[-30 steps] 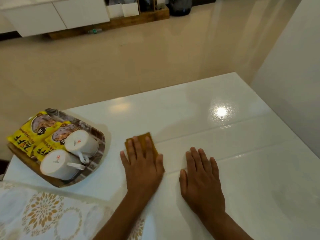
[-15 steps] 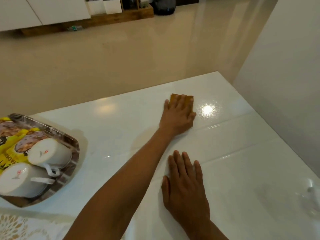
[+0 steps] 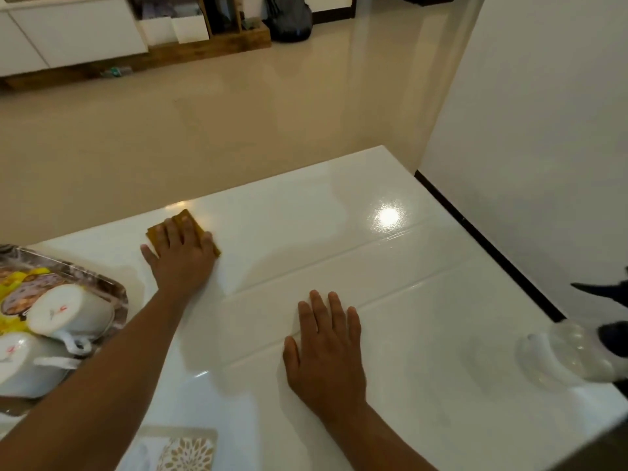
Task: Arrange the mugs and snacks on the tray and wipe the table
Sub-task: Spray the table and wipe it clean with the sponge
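A patterned tray (image 3: 102,280) sits at the table's left edge. On it lie two white mugs on their sides, one (image 3: 64,314) farther and one (image 3: 20,365) nearer, beside yellow snack packs (image 3: 17,283). My left hand (image 3: 181,258) presses flat on a brown cloth (image 3: 153,235) near the far edge of the white table (image 3: 407,283), just right of the tray. My right hand (image 3: 326,348) rests flat and spread on the table's middle, holding nothing.
A clear plastic bottle (image 3: 567,355) lies at the table's right edge, with a dark object just beyond it. A white wall (image 3: 543,130) runs close along the right side. A floral patterned mat (image 3: 183,450) lies at the near edge.
My left hand slid the cloth from the near middle out to the far right, then left along the far edge toward the tray. My right hand stayed planted.
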